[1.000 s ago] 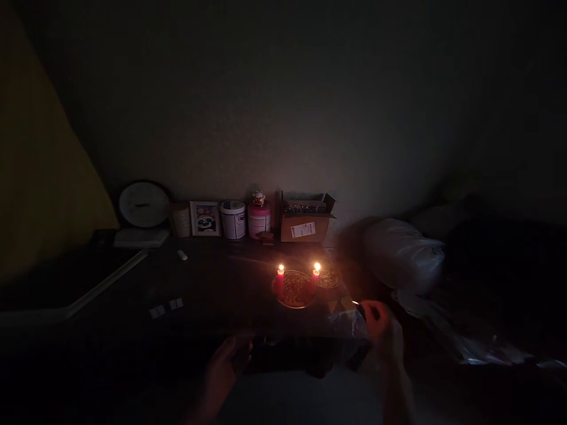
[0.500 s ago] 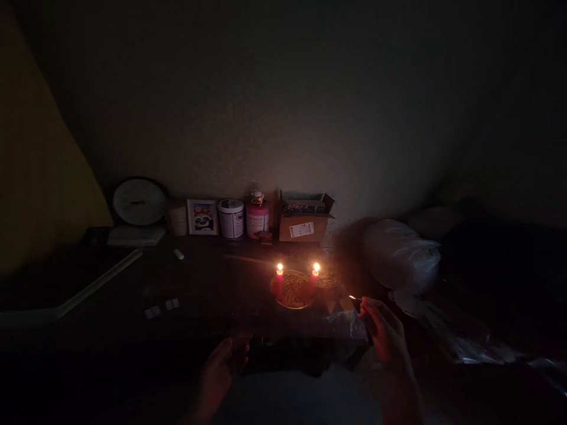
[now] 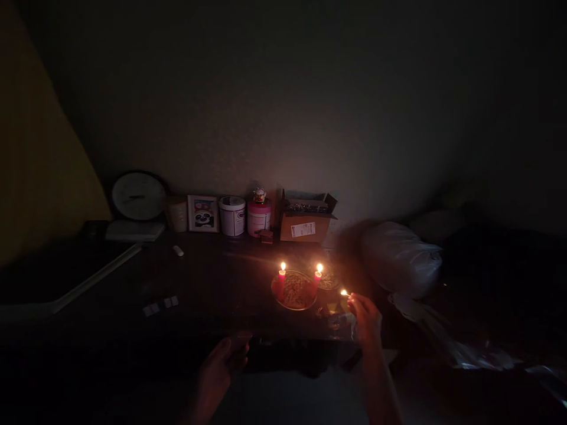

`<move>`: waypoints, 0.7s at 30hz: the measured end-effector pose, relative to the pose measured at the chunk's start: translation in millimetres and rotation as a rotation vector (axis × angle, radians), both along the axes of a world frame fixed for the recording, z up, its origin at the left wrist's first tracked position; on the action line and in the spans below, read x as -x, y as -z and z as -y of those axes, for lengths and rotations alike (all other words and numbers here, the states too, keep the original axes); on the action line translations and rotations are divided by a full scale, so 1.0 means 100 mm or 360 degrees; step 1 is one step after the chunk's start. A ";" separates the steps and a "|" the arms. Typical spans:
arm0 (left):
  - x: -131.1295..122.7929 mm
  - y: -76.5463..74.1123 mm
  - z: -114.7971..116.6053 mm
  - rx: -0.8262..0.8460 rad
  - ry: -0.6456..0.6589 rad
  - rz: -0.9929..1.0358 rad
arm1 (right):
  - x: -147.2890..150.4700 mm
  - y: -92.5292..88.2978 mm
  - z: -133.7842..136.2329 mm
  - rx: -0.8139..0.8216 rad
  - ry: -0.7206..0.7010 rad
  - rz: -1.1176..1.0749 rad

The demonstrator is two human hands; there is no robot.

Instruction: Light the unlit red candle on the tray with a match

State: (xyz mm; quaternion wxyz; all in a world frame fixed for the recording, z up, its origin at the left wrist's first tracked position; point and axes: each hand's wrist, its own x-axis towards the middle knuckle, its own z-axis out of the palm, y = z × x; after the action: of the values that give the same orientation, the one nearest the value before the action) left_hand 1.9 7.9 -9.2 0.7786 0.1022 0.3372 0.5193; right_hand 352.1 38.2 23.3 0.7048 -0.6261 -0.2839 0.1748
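My right hand (image 3: pixel 367 316) pinches a burning match (image 3: pixel 345 293), its flame pointing left, just right of the candles. Two lit red candles, the left candle (image 3: pixel 281 287) and the right candle (image 3: pixel 316 283), stand upright at a round tray (image 3: pixel 296 307) with a patterned surface. Low in the middle, my left hand (image 3: pixel 219 366) is closed around a small flat box (image 3: pixel 241 336), dim and hard to make out. A second round plate (image 3: pixel 328 278) lies behind the right candle, partly hidden.
Along the wall stand a clock (image 3: pixel 138 196), a panda picture frame (image 3: pixel 203 213), a white tub (image 3: pixel 232 216), a pink-lidded tub (image 3: pixel 259 218) bearing a figurine, and an open cardboard box (image 3: pixel 305 227). A stuffed plastic bag (image 3: pixel 401 257) lies right. The surroundings are very dark.
My right hand has moved left, bringing the match closer to the right candle. The match flame is now rounder and brighter. My left hand stays nearly in place.
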 end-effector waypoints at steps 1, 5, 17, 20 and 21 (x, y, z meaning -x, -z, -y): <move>0.00 0.02 -0.01 -0.0023 0.0003 0.0007 | 0.01 0.00 -0.08 -0.0010 -0.0006 0.0005; -0.01 0.06 -0.04 -0.0089 0.0002 0.0025 | 0.04 -0.09 -0.43 -0.0019 -0.0023 0.0048; 0.05 0.02 0.01 -0.0133 0.0023 0.0009 | 0.23 -0.02 0.25 0.0490 -0.0488 0.0211; 0.06 0.01 0.01 -0.0120 0.0028 0.0009 | 0.43 0.09 0.40 0.0840 -0.1122 0.0284; 0.06 0.02 0.01 -0.0112 0.0029 0.0010 | 0.51 0.14 0.41 0.0981 -0.1372 0.0346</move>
State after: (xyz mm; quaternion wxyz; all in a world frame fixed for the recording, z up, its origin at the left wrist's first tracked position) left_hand -4.4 6.8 -10.8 0.7802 0.1311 0.3154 0.5240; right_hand 300.8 -2.8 9.1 0.3194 -0.6452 -0.5218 0.4576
